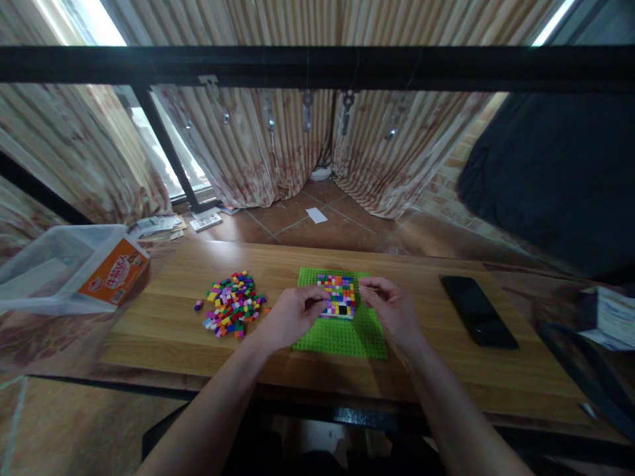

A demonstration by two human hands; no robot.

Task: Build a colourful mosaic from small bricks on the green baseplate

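Observation:
A green studded baseplate (367,340) lies on the wooden bench, with a block of many-coloured toy bricks (342,291) built up on it. My left hand (296,312) reaches over the left side of the built bricks, thumb and fingertips brought together at their edge. Whatever those fingertips pinch is too small to make out. On the other side, my right hand (389,305) hovers over the plate's right edge, a little apart from the bricks. Its thumb and forefinger are bent towards each other, and I cannot make out anything between them.
A loose heap of coloured bricks (233,304) lies left of the plate on the wooden bench (163,330). A black phone (479,312) rests at the right. Beyond the left end stands a clear plastic bin (59,264). A dark metal bar (317,67) crosses ahead.

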